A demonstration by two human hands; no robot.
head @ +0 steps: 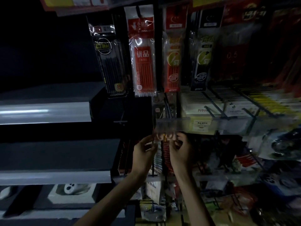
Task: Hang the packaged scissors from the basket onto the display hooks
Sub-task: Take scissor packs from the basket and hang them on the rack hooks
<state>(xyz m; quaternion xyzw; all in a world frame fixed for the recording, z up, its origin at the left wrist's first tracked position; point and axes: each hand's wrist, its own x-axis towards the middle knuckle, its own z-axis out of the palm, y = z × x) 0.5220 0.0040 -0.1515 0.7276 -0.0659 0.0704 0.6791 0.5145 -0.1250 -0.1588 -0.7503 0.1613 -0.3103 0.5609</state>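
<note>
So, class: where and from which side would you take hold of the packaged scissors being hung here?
Probably by its two side edges, coming up from below. The packaged scissors is a flat pack facing outward. The left hand and right hand pinch one edge each, leaving its middle free.

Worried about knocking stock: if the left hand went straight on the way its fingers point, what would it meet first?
Probably the clear price rail just above the packaged scissors the left hand pinches; depth is unclear in this dark picture.
</note>
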